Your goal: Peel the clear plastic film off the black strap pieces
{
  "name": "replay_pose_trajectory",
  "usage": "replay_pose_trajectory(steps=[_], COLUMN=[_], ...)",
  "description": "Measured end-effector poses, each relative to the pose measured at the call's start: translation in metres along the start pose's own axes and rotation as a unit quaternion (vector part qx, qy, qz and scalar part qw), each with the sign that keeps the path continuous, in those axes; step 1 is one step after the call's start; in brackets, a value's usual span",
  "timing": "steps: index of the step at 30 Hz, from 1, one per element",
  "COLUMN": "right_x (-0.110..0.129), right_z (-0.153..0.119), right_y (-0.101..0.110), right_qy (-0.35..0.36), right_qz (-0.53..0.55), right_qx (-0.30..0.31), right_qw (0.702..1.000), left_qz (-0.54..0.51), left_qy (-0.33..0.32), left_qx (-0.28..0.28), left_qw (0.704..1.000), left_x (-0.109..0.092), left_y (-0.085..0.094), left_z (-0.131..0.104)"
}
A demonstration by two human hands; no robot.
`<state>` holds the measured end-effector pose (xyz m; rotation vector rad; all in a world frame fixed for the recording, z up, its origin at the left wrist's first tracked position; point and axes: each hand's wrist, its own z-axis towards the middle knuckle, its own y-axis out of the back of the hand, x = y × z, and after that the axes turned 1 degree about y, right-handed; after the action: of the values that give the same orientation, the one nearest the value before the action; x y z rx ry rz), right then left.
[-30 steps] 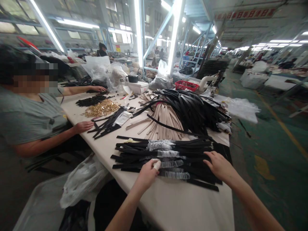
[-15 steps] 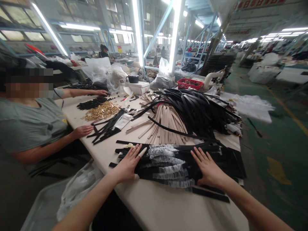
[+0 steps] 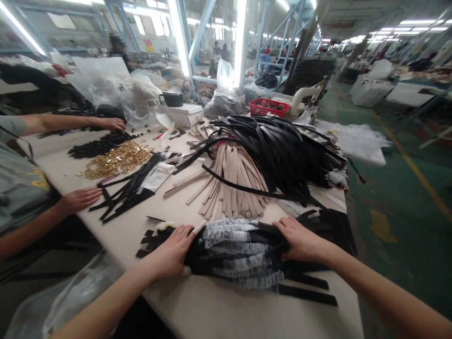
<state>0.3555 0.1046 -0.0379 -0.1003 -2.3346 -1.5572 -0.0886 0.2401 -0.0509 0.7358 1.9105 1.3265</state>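
A bundle of flat black straps (image 3: 197, 256) lies across the near part of the table, with bands of crinkled, translucent white film (image 3: 235, 252) over its middle. My left hand (image 3: 173, 252) grips the bundle left of the film, its fingers curled over the far side and its thumb low on the near side. To the right of the film my right hand (image 3: 298, 238) holds the bundle in the same way. Between my hands the straps bulge upward. Two strap ends (image 3: 307, 294) stick out at the lower right. My fingertips are partly hidden behind the bundle.
Beyond the bundle lie fanned beige strips (image 3: 240, 179) and a large heap of black straps (image 3: 282, 155). Gold metal pieces (image 3: 118, 160) are piled at left, near a co-worker's hand (image 3: 79, 198). A red basket (image 3: 269, 108) and a white box (image 3: 181, 115) stand at the back.
My hands have gone from lying flat with spread fingers to curling round the bundle, which has drawn together and bulged up. The view has shifted left-to-right, so the co-worker sits further left.
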Motion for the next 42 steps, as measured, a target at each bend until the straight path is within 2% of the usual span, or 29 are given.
replay_pose_trajectory(steps=[3, 6, 8, 11, 13, 18, 21, 26, 28, 30, 34, 39, 40, 42], right_x=[0.012, 0.022, 0.027, 0.031, 0.031, 0.028, 0.027, 0.025, 0.024, 0.021, 0.016, 0.012, 0.012, 0.013], right_z=[-0.021, -0.040, -0.049, -0.058, -0.061, -0.065, -0.068, -0.069, -0.069, -0.070, -0.072, -0.073, -0.073, -0.072], right_y=[-0.013, -0.037, -0.055, -0.074, -0.079, -0.074, -0.073, -0.077, -0.079, -0.081, -0.088, -0.092, -0.091, -0.088], right_qy=[0.002, -0.009, -0.011, -0.004, 0.001, 0.022, 0.039, 0.056, 0.056, 0.052, 0.060, 0.082, 0.086, 0.090], right_qz=[0.010, -0.005, -0.015, -0.040, -0.055, -0.054, -0.059, -0.058, -0.061, -0.065, -0.064, -0.065, -0.065, -0.065], right_qx=[0.021, 0.034, 0.018, -0.039, -0.065, -0.078, -0.094, -0.114, -0.127, -0.134, -0.133, -0.140, -0.140, -0.138], right_qw=[1.000, 0.999, 1.000, 0.998, 0.996, 0.995, 0.993, 0.990, 0.989, 0.987, 0.987, 0.985, 0.984, 0.984], left_qz=[-0.004, -0.013, -0.016, -0.027, -0.042, -0.064, -0.088, -0.175, -0.172, -0.157, -0.166, -0.158, -0.137, -0.080], left_qy=[0.012, 0.014, 0.005, -0.002, 0.008, 0.051, 0.052, 0.084, 0.109, 0.121, 0.126, 0.156, 0.161, 0.171], left_qx=[-0.003, -0.002, 0.004, 0.023, 0.029, 0.021, 0.003, -0.044, -0.078, -0.089, -0.063, 0.009, 0.012, -0.023], left_qw=[1.000, 1.000, 1.000, 0.999, 0.999, 0.996, 0.995, 0.980, 0.976, 0.976, 0.976, 0.975, 0.977, 0.982], left_x=[-0.012, -0.025, -0.032, -0.038, -0.041, -0.052, -0.048, -0.010, 0.008, 0.025, 0.058, 0.103, 0.112, 0.127], left_y=[-0.004, -0.003, 0.000, 0.001, 0.001, -0.002, 0.005, 0.023, 0.023, 0.020, 0.019, 0.036, 0.041, 0.054], left_z=[-0.013, -0.020, -0.022, -0.025, -0.027, -0.041, -0.051, -0.058, -0.054, -0.047, -0.039, -0.042, -0.040, -0.032])
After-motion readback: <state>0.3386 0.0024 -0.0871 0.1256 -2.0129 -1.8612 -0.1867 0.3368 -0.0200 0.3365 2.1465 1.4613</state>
